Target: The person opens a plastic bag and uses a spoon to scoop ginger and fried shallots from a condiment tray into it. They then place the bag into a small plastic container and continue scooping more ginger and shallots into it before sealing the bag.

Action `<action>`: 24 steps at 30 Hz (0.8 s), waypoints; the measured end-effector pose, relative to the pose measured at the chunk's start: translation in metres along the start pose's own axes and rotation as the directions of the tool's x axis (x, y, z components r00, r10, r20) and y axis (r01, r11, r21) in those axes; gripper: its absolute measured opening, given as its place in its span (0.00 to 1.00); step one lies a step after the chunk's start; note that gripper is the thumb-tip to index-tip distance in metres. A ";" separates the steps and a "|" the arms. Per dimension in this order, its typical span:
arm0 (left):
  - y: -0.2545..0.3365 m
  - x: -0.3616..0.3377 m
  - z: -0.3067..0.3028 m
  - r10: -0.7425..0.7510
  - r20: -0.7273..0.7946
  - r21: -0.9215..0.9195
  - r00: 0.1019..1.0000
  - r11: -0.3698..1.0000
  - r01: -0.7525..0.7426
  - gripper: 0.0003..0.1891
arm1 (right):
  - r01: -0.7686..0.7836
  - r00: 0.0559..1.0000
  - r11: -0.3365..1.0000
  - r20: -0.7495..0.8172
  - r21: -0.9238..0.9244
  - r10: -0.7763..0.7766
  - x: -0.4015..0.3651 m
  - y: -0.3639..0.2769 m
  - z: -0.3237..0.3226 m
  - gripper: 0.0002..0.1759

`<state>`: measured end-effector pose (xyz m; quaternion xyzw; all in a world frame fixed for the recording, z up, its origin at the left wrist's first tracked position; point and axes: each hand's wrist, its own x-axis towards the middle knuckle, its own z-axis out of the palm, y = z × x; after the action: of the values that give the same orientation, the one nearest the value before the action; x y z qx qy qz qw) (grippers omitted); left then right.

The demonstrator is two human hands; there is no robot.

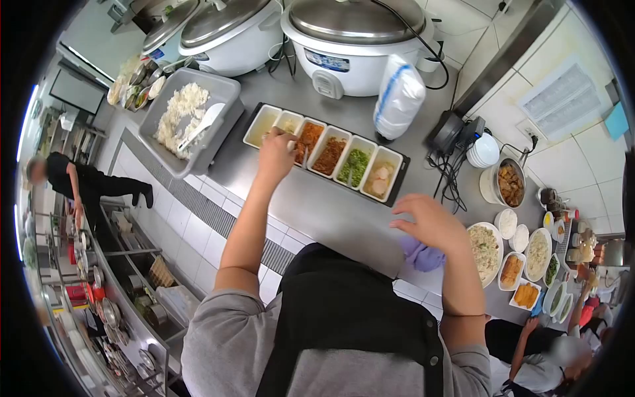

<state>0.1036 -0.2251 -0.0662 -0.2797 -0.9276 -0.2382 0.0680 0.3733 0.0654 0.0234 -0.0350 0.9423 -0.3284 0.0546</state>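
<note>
My left hand (276, 153) reaches into a black tray (399, 192) of several white compartments on the steel counter. Its fingertips are down at the second and third compartments, beside the orange-red filling (309, 135). What the fingers hold is hidden. Further right along the tray are a brown-red filling (329, 156), chopped greens (356, 167) and a pale pink filling (380, 178). My right hand (430, 221) hovers over the counter with fingers spread and nothing in it, just above a purple cloth (423, 257).
A grey tub of cooked rice (187, 109) with a white paddle sits left of the tray. Large rice cookers (354, 40) and a wrapped bag (399, 96) stand behind. Plates of food (484, 251) and a pot (509, 183) crowd the right. One person (73, 182) stands far left, another (549, 357) crouches lower right.
</note>
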 end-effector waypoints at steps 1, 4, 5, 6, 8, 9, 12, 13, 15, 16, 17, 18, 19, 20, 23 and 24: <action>-0.003 0.006 0.003 0.011 0.002 -0.007 1.000 1.000 -0.011 0.17 | 0.033 0.999 0.999 0.002 -0.006 -0.033 0.013 -0.012 0.009 0.18; 0.009 0.021 0.007 0.057 -0.093 -0.260 0.994 0.962 -0.079 0.15 | -0.196 0.903 0.980 -0.391 -0.011 0.177 0.063 -0.043 -0.013 0.15; 0.017 0.021 0.007 0.078 -0.093 -0.281 0.993 0.954 -0.101 0.15 | -0.162 0.747 0.973 -0.623 0.165 0.230 0.083 -0.045 -0.028 0.15; 0.024 0.020 0.008 0.094 -0.088 -0.340 0.992 0.933 -0.119 0.15 | -0.219 0.608 0.971 -0.765 0.093 0.211 0.101 -0.035 -0.045 0.17; 0.030 0.015 0.016 0.154 -0.085 -0.424 0.984 0.888 -0.176 0.13 | -0.208 0.376 0.957 -0.920 -0.201 -0.112 0.138 -0.010 -0.076 0.25; 0.036 0.010 0.014 0.163 -0.090 -0.435 0.982 0.881 -0.186 0.13 | -0.219 0.371 0.953 -0.921 -0.211 -0.119 0.160 0.005 -0.082 0.25; 0.047 -0.014 -0.004 0.221 -0.131 -0.506 0.967 0.823 -0.257 0.12 | -0.370 0.492 0.912 -0.870 -0.178 0.030 0.195 0.015 -0.088 0.26; 0.047 -0.021 -0.011 0.209 -0.086 -0.529 0.974 0.819 -0.223 0.11 | -0.414 0.582 0.904 -0.794 -0.107 0.173 0.201 0.009 -0.090 0.24; 0.040 -0.031 -0.012 0.191 -0.050 -0.558 0.980 0.808 -0.186 0.11 | -0.465 0.658 0.883 -0.690 -0.059 0.300 0.210 0.001 -0.092 0.23; 0.029 -0.037 -0.009 0.188 -0.062 -0.560 0.980 0.807 -0.190 0.11 | -0.440 0.619 0.896 -0.741 -0.055 0.259 0.210 -0.001 -0.089 0.19; 0.018 -0.042 -0.007 0.182 -0.071 -0.559 0.981 0.807 -0.190 0.11 | -0.414 0.578 0.909 -0.785 -0.050 0.220 0.210 -0.002 -0.086 0.16; 0.010 -0.046 -0.009 0.159 -0.076 -0.560 0.984 0.810 -0.174 0.12 | -0.411 0.590 0.910 -0.778 -0.059 0.216 0.211 -0.001 -0.085 0.16; 0.003 -0.050 -0.012 0.145 -0.078 -0.561 0.986 0.811 -0.164 0.12 | -0.360 0.575 0.930 -0.803 -0.077 0.156 0.211 0.002 -0.088 0.14; -0.004 -0.052 -0.016 0.111 -0.053 -0.552 0.992 0.825 -0.121 0.12 | -0.304 0.556 0.948 -0.826 -0.098 0.093 0.212 0.004 -0.092 0.12; -0.015 -0.052 -0.028 0.007 -0.039 -0.537 0.999 0.843 -0.027 0.12 | -0.236 0.544 0.971 -0.833 -0.037 0.100 0.209 -0.001 -0.109 0.09; -0.016 -0.052 -0.032 -0.045 -0.036 -0.532 0.998 0.846 0.019 0.11 | -0.264 0.537 0.964 -0.834 -0.025 0.125 0.208 -0.007 -0.112 0.08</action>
<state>0.1381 -0.2769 -0.0583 -0.2664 -0.8282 -0.4930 0.0057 0.1534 0.1076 0.0984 0.2241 0.8768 -0.2275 -0.3595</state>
